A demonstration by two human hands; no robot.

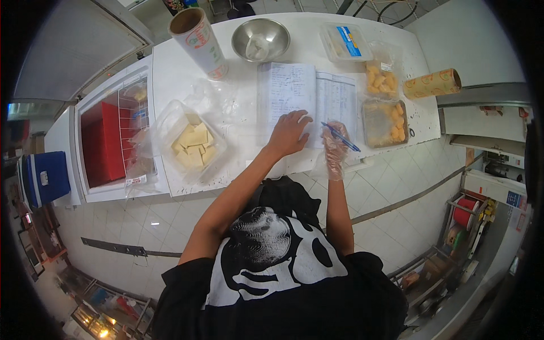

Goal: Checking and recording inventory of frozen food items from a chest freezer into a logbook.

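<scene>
1. The blue pen [345,137] is at five o'clock from the middle of the open notebook [287,88], slanting from ten to four. The gloved right hand [335,141] pinches it; exactly where each finger meets the barrel is hard to tell.
2. The pen looks light, stiff and sturdy. The thin, loose clear glove [336,168] may let its smooth barrel slide, so the best hold is probably low on the barrel, near its writing end.
3. The bare left hand [289,134] is at seven o'clock, fingers loosely spread over the lower left page and holding nothing. The pages look soft, easily creased and marked by damp; a flat palm or an outer edge would suit them best.
4. Around the notebook on the white worktop [301,42]: a metal bowl [245,38] at eleven, a tall upright roll [199,45] at ten, a tub [220,152] of pale slices between eight and nine.
5. At one is a lidded tub [333,46]; just past two, a bag of yellow pieces [382,78], with a lying roll [432,84] beyond; past three, a filled tray [371,126].
6. The tray, near the right hand, limits elbow room toward three; crumpled clear film [218,102] lies toward nine.
</scene>
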